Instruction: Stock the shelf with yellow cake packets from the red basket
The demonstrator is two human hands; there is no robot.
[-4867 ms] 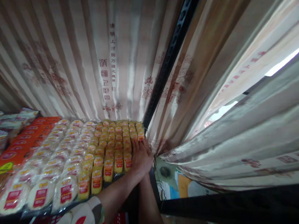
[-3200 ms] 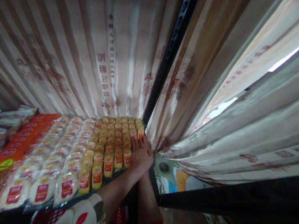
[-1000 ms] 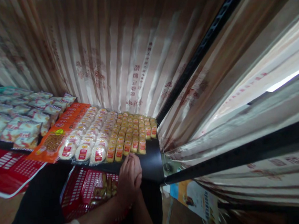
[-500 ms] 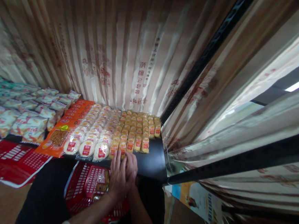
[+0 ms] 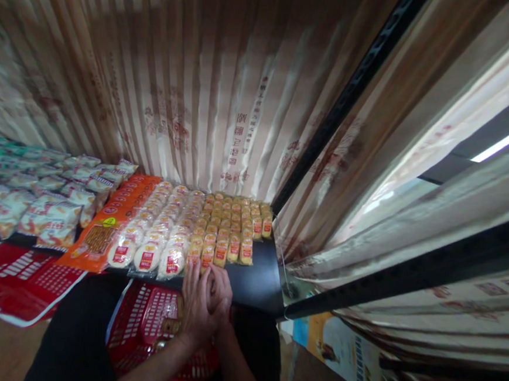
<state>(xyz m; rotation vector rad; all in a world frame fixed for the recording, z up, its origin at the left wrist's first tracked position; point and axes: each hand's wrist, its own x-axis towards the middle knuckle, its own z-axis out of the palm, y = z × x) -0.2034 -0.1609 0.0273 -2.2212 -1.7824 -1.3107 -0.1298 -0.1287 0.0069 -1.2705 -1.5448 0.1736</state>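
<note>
Head view: keep left hand (image 5: 195,305) and right hand (image 5: 221,291) together — grip width unclear — and press yellow packets (image 5: 221,252) evenly.

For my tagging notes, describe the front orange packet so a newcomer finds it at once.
Find the black shelf before the pleated curtain. At its front edge, between pale snack bags and round white crackers, lies the orange packet, alone in showing a yellow spot above brown sticks.
</note>
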